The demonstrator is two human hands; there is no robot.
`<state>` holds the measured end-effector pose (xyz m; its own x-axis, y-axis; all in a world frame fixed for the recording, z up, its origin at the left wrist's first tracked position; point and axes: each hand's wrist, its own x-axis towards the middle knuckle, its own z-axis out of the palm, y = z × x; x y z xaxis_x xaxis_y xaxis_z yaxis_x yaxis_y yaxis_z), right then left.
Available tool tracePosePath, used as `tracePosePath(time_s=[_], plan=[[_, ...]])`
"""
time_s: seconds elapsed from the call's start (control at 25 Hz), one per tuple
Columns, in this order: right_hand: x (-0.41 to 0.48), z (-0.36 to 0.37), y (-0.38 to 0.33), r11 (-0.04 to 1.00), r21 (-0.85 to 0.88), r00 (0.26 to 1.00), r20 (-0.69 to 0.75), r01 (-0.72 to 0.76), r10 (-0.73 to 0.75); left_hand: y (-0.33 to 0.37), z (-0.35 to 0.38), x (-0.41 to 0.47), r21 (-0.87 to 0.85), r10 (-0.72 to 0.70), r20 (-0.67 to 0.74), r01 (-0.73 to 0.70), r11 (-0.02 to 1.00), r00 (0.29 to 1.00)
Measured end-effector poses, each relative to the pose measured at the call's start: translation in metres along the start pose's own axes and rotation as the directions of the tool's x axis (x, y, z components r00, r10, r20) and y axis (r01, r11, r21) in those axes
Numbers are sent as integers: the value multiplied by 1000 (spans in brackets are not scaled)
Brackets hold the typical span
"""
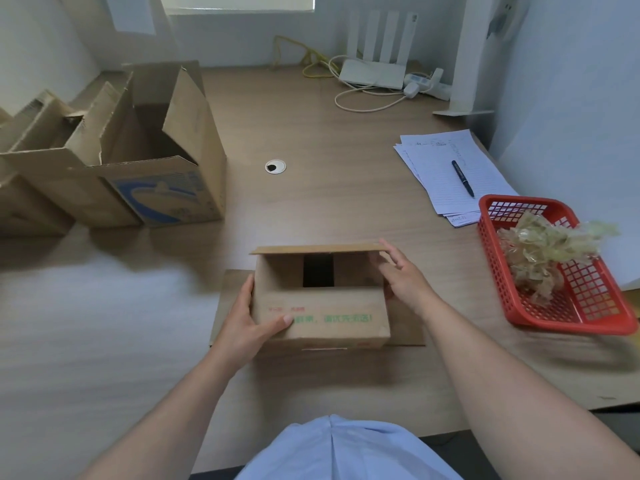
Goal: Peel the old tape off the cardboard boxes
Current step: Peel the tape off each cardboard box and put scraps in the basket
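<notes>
Left hand (pixel 242 323): fingers (pixel 248 289) wrapped round the left wall of the small open brown cardboard box (pixel 322 317), thumb on its printed front.
Right hand (pixel 403 277): fingers loosely straight, touching the right wall and back flap.
Box: on the wooden table (pixel 329 133), between both hands.
Red plastic mesh basket (pixel 561 323): at right, holding crumpled yellowish tape (pixel 543 247).

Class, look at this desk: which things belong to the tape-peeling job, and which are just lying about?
Job: small box, between left hand and right hand; big boxes; red basket with peeled tape.

Lying about: papers, pen, router, cables.
</notes>
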<state>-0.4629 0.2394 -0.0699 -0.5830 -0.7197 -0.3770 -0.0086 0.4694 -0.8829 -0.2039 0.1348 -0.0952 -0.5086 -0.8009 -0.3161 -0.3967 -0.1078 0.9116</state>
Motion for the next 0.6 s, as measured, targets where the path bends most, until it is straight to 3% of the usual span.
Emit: tracePosePath(time_s=[0.12,0.24,0.44,0.52,0.6], plan=[[10,6,-6,999,44,996,-94,9,-5,-1,1,-1,34,7,5,-7,999,1000],[17,14,-8,981,194,983,-174,-26,61,2,4,-2,76,26,8,-27,997,1000],[20,23,-10,900,432,982,-147,-48,123,13,7,-2,293,94,15,-94,952,995],[21,22,-10,873,483,976,-144,-77,165,17,8,-3,188,33,31,-38,981,999],[23,21,-10,834,541,968,-132,-112,215,26,7,-1,-57,-114,-11,113,992,993]])
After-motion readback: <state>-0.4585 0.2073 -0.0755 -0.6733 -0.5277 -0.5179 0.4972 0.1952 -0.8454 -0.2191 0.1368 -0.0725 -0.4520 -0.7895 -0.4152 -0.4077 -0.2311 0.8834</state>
